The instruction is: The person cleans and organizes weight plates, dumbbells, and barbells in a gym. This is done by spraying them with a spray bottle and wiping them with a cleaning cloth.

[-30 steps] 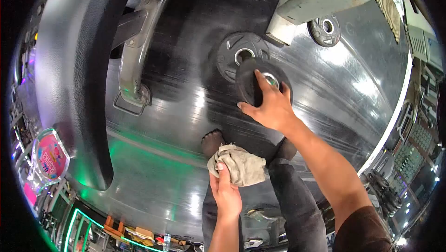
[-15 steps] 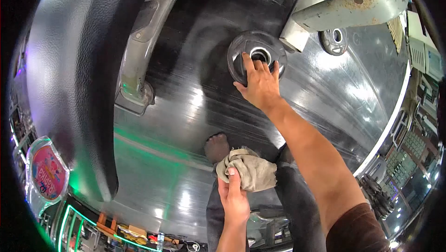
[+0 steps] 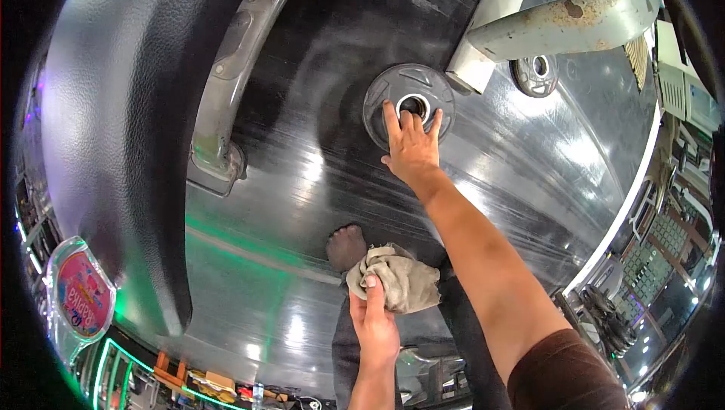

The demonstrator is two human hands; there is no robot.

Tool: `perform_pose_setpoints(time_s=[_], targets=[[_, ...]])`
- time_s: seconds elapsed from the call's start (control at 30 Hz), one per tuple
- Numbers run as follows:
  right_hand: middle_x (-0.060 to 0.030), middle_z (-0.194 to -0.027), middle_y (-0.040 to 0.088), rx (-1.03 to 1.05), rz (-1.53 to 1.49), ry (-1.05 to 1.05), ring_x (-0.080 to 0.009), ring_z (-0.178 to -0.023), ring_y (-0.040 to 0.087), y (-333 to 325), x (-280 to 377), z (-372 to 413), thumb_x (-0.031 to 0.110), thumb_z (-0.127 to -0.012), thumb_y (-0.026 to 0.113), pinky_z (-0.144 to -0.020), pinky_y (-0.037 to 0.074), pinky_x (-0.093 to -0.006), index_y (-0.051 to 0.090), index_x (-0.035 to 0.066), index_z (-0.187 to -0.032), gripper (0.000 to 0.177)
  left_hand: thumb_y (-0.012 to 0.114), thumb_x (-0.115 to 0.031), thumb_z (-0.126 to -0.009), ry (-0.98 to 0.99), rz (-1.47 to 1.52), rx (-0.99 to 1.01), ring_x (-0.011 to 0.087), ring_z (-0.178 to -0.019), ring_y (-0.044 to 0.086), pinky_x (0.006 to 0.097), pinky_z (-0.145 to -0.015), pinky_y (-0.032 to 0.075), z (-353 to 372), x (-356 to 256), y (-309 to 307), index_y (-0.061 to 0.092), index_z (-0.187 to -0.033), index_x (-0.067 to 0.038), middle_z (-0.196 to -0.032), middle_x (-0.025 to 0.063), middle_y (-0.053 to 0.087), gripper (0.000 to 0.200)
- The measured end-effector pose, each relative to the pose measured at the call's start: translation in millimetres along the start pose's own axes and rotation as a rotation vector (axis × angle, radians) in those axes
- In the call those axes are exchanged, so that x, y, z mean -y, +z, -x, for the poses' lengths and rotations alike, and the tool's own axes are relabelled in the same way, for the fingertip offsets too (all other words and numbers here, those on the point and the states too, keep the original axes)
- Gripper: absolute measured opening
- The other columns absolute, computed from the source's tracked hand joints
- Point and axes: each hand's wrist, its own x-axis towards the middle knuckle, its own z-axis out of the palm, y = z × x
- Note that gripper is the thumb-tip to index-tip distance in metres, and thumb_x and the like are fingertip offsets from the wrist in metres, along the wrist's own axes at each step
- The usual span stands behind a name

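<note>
My right hand reaches forward onto a dark round weight plate on the black mat. Its middle fingers hook into the pale-rimmed centre hole, while the index and little fingers lie spread on the plate's face. Closer to me, my left hand holds a crumpled beige cloth, thumb on top. The cloth hangs in front of my legs and is clear of the plate.
A second, smaller plate lies by a worn grey metal frame. To the left are a black padded bench and its metal leg. My bare foot is on the mat. A bottle with a pink label stands at far left.
The weight plate has slid a little toward me with my right hand on it, and its face looks lighter. My left hand keeps hold of the cloth. The view has shifted slightly.
</note>
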Motion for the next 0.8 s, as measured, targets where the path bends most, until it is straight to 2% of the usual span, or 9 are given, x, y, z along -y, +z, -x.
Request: perform_pose_setpoints(time_s=[0.07, 0.17, 0.27, 0.37, 0.5, 0.6, 0.63, 0.7, 0.8], targets=[[-0.0074, -0.126, 0.052, -0.029, 0.005, 0.009, -0.0262, -0.123, 0.051, 12, -1, -5, 0.034, -0.076, 0.083, -0.116, 0.017, -0.0703, 0.016, 0.015, -0.156, 0.106, 0.054, -0.031, -0.103, -0.004, -0.006, 0.003, 0.0244, -0.127, 0.053, 0.0420, -0.109, 0.041, 0, 0, 1, 0.045, -0.140, 0.001, -0.137, 0.0137, 0.054, 0.050], [-0.0062, -0.118, 0.054, -0.086, 0.015, 0.000, -0.0254, -0.117, 0.054, 23, -3, -8, 0.032, -0.074, 0.084, -0.115, 0.017, -0.0705, 0.019, 0.015, -0.156, 0.106, 0.056, -0.031, -0.103, -0.021, 0.047, 0.010, 0.0182, -0.119, 0.055, 0.0345, -0.103, 0.043, 3, -3, 3, 0.048, -0.137, -0.001, -0.130, 0.0096, 0.056, 0.046], [-0.0058, -0.115, 0.055, -0.107, 0.021, -0.009, -0.0247, -0.115, 0.056, 24, -3, -6, 0.031, -0.073, 0.085, -0.114, 0.019, -0.0708, 0.021, 0.015, -0.155, 0.105, 0.056, -0.031, -0.103, -0.002, 0.052, 0.020, 0.0176, -0.118, 0.056, 0.0330, -0.102, 0.043, 3, -4, 4, 0.049, -0.136, -0.001, -0.129, 0.0094, 0.057, 0.045], [-0.0057, -0.114, 0.056, -0.124, -0.002, -0.010, -0.0246, -0.114, 0.057, 18, -2, -6, 0.031, -0.072, 0.086, -0.113, 0.020, -0.0710, 0.023, 0.015, -0.154, 0.105, 0.054, -0.031, -0.103, 0.007, 0.017, 0.053, 0.0252, -0.127, 0.053, 0.0428, -0.108, 0.042, 2, -6, 2, 0.044, -0.140, 0.001, -0.137, 0.0143, 0.054, 0.050], [-0.0058, -0.117, 0.055, -0.075, -0.049, 0.000, -0.0248, -0.117, 0.055, 12, -1, -5, 0.033, -0.071, 0.086, -0.114, 0.018, -0.0711, 0.024, 0.015, -0.152, 0.104, 0.055, -0.030, -0.103, 0.000, 0.018, 0.004, 0.0254, -0.127, 0.053, 0.0427, -0.108, 0.042, 0, -11, 0, 0.044, -0.140, 0.001, -0.138, 0.0147, 0.053, 0.050], [-0.0070, -0.125, 0.052, -0.072, -0.103, -0.010, -0.0252, -0.124, 0.052, 6, -3, -3, 0.036, -0.072, 0.086, -0.114, 0.017, -0.0707, 0.024, 0.014, -0.152, 0.103, 0.054, -0.029, -0.103, 0.030, 0.045, -0.012, 0.0252, -0.126, 0.054, 0.0420, -0.108, 0.043, -1, -6, 2, 0.045, -0.139, 0.001, -0.137, 0.0143, 0.054, 0.048], [-0.0079, -0.132, 0.049, -0.053, -0.126, 0.007, -0.0253, -0.131, 0.047, -3, -1, 0, 0.038, -0.075, 0.084, -0.115, 0.016, -0.0695, 0.024, 0.014, -0.152, 0.100, 0.054, -0.029, -0.103, 0.029, 0.039, -0.009, 0.0252, -0.126, 0.054, 0.0420, -0.108, 0.043, -1, -4, 3, 0.045, -0.139, 0.001, -0.137, 0.0142, 0.055, 0.047], [-0.0092, -0.135, 0.046, -0.108, -0.167, -0.001, -0.0259, -0.134, 0.045, -14, -3, 8, 0.039, -0.079, 0.080, -0.116, 0.015, -0.0686, 0.028, 0.013, -0.149, 0.091, 0.053, -0.028, -0.104, 0.031, 0.030, -0.013, 0.0251, -0.126, 0.055, 0.0419, -0.108, 0.043, 0, 0, 5, 0.045, -0.139, 0.001, -0.136, 0.0139, 0.055, 0.047], [-0.0099, -0.130, 0.051, -0.282, -0.292, -0.088, -0.0280, -0.128, 0.049, -15, -32, 16, 0.032, -0.083, 0.076, -0.113, 0.024, -0.0641, 0.046, 0.013, -0.136, 0.064, 0.053, -0.028, -0.104, 0.006, 0.013, -0.011, 0.0245, -0.125, 0.055, 0.0410, -0.108, 0.043, 3, 6, 15, 0.046, -0.139, 0.000, -0.136, 0.0135, 0.056, 0.046]])
